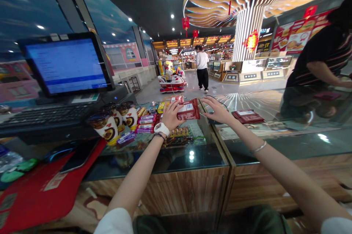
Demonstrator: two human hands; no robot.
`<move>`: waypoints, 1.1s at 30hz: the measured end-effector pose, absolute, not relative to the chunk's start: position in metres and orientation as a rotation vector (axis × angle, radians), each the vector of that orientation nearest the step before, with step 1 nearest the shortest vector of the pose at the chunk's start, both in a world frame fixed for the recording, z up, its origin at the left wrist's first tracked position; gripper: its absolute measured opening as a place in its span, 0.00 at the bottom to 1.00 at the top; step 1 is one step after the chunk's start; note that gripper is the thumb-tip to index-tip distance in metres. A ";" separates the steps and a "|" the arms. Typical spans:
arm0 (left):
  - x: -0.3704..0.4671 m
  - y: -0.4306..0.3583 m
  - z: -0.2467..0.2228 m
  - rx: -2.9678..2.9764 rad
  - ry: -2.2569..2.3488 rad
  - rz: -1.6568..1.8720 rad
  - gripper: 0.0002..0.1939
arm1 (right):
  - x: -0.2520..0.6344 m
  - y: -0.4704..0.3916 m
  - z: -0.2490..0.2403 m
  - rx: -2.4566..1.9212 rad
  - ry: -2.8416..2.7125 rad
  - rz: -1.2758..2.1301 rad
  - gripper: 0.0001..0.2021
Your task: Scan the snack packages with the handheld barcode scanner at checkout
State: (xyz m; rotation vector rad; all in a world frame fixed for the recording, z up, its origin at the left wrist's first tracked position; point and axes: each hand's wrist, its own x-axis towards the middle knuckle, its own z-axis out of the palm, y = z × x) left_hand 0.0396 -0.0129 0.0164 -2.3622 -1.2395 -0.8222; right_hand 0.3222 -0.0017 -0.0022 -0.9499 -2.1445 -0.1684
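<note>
My left hand (171, 117), with a white watch on its wrist, grips the left side of a dark red snack packet (191, 110) with a white label. That packet is above the display on the glass counter (170, 160). To its right, my right hand (217, 111) is open with fingers stretched out and apart, holding nothing. A similar dark red packet (247, 116) lies on the right-hand counter, beyond my right forearm. Purple-wrapped bars (145, 128) and other colourful snacks are left of and below my left hand. Several avocado-printed cups (106, 127) stand left of them.
At the left are a monitor (66, 67), a keyboard (49, 116), a red mat (60, 186) and a phone (79, 155). A person in dark clothes (313, 50) stands at the right beyond the counter. Another person (202, 63) is farther off, near a kiddie ride (172, 81).
</note>
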 end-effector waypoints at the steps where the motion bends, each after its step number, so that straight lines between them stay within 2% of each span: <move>1: 0.034 -0.015 0.017 -2.362 -1.242 -0.814 0.32 | 0.309 -0.005 -0.001 -0.940 -2.175 -0.212 0.34; 8: -0.015 -0.019 0.015 -2.340 -1.366 -0.816 0.28 | 0.224 -0.017 -0.005 -0.882 -2.422 -0.378 0.40; 17: -0.049 -0.009 0.010 -2.493 -1.530 -0.777 0.28 | 0.180 -0.009 -0.009 -0.850 -2.477 -0.410 0.24; 33: -0.045 -0.010 -0.003 -2.532 -1.611 -0.639 0.21 | 0.162 -0.012 -0.026 -1.005 -2.452 -0.412 0.19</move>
